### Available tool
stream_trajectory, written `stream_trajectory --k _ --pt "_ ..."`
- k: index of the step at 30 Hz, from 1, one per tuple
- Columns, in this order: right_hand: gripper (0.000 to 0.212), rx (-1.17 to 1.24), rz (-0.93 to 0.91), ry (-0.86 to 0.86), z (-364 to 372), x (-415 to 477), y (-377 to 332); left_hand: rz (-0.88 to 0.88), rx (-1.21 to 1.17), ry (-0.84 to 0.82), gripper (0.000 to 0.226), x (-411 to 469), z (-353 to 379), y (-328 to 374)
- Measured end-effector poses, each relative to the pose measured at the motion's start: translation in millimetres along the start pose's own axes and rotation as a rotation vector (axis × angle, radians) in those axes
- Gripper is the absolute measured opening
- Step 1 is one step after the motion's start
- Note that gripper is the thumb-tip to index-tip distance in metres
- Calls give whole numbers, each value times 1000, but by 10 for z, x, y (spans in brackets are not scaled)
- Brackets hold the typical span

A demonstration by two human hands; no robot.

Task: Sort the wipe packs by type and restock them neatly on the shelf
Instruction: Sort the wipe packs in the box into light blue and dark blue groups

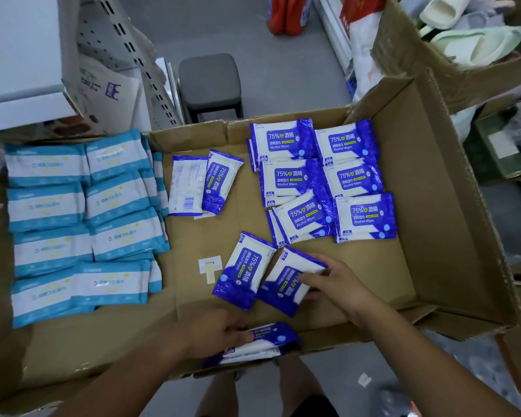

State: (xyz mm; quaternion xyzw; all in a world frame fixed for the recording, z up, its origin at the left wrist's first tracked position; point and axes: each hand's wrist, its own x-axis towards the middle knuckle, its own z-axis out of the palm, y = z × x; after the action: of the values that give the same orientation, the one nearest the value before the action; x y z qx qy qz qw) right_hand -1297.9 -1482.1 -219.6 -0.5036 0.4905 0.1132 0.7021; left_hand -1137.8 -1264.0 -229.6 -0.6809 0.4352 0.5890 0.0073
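Grey stool [210, 82]; slippers [475, 46] in a box [403, 52].

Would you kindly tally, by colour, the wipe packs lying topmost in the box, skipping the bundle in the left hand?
Light blue packs: 8
Dark blue packs: 10
Total: 18

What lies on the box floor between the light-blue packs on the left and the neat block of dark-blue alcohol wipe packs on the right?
In the head view, two loose dark-blue packs lie side by side between the light-blue packs and the block, one turned back-side up; around them, bare cardboard.
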Motion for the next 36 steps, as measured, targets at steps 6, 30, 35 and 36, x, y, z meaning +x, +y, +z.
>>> stream_trajectory --k 6,30,35,36 --pt "47 2 -15 -18 -107 21 -27 -86 -117 -36 49 -45 -72 31" --pt "37 -1195 -337 100 -1091 734 -1834 70 -632 719 30 620 -1897 441" --pt "38 -1389 -361 127 -1127 972 -2024 50 -535 795 40 1025 -2027 640" --pt "39 -1440 -358 154 -1134 1020 -2005 30 -506 811 40 1085 -2005 692"
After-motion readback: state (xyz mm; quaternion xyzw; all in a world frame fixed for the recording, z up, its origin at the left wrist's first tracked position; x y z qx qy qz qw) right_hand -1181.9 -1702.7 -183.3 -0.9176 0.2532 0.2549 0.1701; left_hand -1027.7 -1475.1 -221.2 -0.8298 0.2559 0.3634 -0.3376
